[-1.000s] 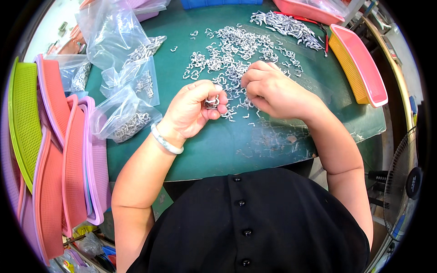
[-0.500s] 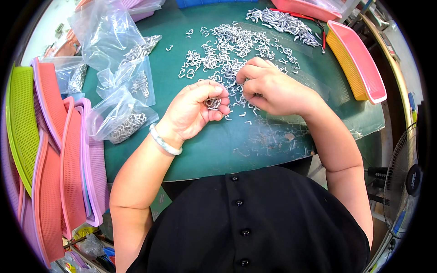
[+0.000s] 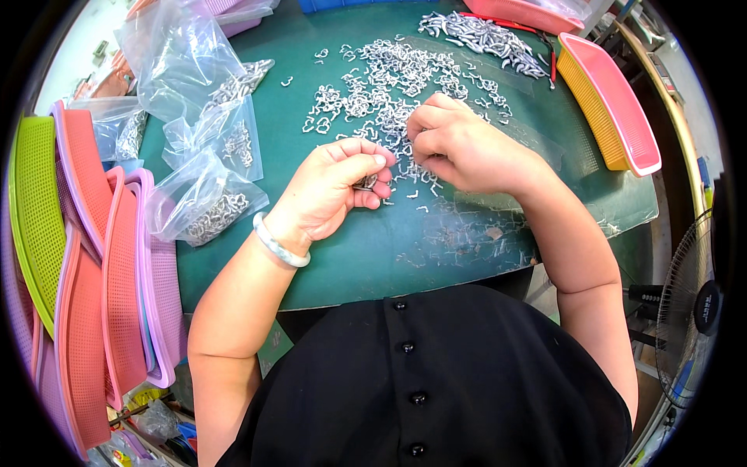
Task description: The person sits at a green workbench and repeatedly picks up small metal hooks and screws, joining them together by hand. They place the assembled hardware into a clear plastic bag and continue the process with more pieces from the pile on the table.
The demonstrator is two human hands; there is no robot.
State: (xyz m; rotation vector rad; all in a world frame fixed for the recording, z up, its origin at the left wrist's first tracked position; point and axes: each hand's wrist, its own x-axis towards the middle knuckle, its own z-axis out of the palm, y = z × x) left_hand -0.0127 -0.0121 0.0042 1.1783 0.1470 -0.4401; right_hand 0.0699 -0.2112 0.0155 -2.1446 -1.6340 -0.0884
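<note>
My left hand [image 3: 331, 187], wearing a pale bangle [image 3: 278, 243] at the wrist, is palm up and curled round a small clutch of curved metal pieces [image 3: 365, 183]. Its thumb lies across them, covering most. Just to the right, my right hand [image 3: 459, 148] is bent down at the near edge of a spread pile of small silvery curved pieces [image 3: 397, 68]. Its fingers are pinched together, and whatever is between the tips is hidden. A few loose pieces [image 3: 413, 193] lie on the green tabletop [image 3: 366, 261] between and below the hands.
Clear plastic bags [image 3: 208, 206] with metal pieces lie at the left. Nested plastic baskets [image 3: 84, 342] stand beyond the table's left edge. A heap of longer grey pieces [image 3: 486, 43], red-handled pliers [image 3: 552, 66] and a pink-and-yellow basket [image 3: 611, 105] are far right. A fan [image 3: 685, 311] stands lower right.
The left thumb has come down over the pieces in the palm, so fewer show. My right hand has shifted slightly, with its fingers drawn closer together at the pile.
</note>
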